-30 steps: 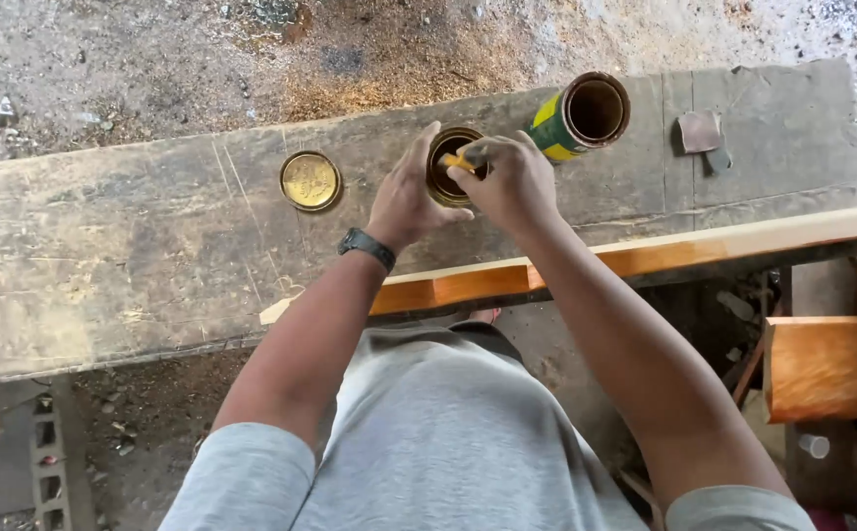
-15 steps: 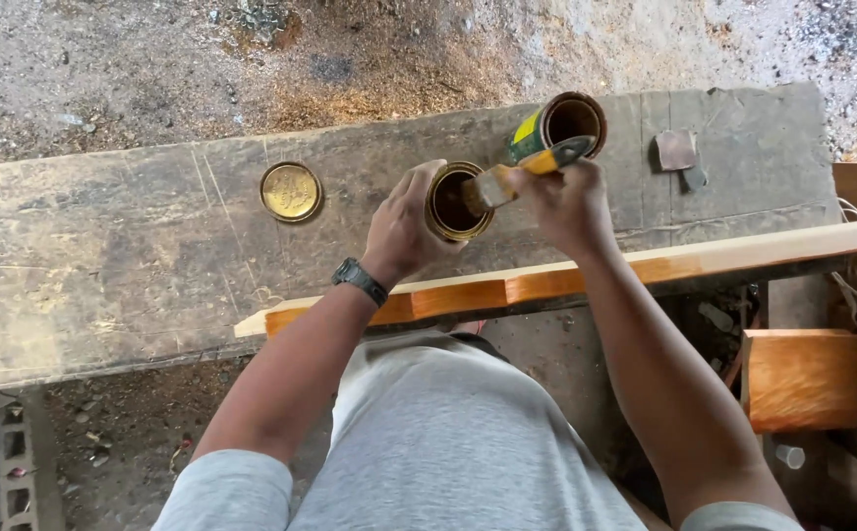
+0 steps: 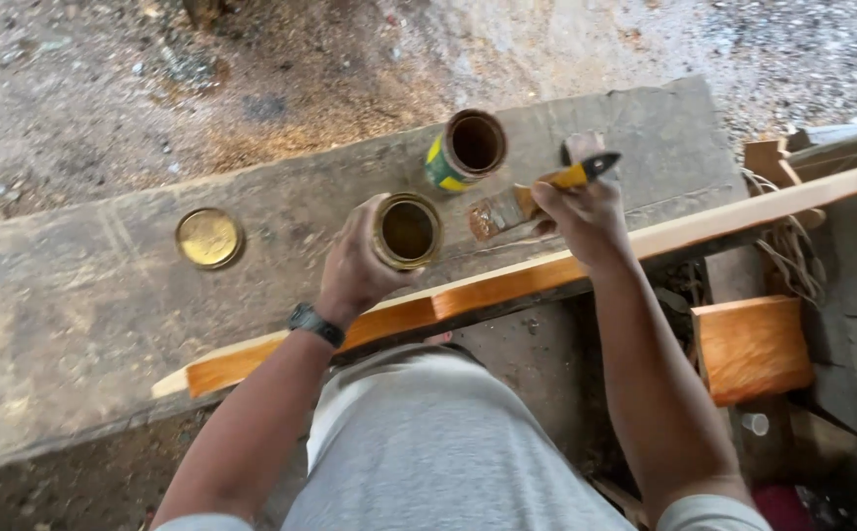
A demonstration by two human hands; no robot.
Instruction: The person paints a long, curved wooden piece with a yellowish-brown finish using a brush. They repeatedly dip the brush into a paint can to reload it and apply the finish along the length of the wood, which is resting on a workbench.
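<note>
The left hand (image 3: pixel 355 264) is wrapped around the side of a small open tin (image 3: pixel 407 231), fingers closed on its wall, holding it on the worn wooden bench (image 3: pixel 104 295); the tin's inside shows a dark brown liquid. The right hand (image 3: pixel 581 214) is clenched on the yellow handle of a paintbrush (image 3: pixel 537 194), whose stained bristles point toward the held tin and lie just beside it, above the bench surface. Past the brush and the tin, away from the person, stands a second open can (image 3: pixel 465 149) with a green and yellow label, tilted, near the bristles but apart from them. A round gold lid (image 3: pixel 209 237) lies flat on the bench, well apart from the left hand on its outer side. A long varnished wooden strip (image 3: pixel 507 285) runs beneath both wrists along the bench's near edge. A black watch (image 3: pixel 314 323) sits on the left wrist.
</note>
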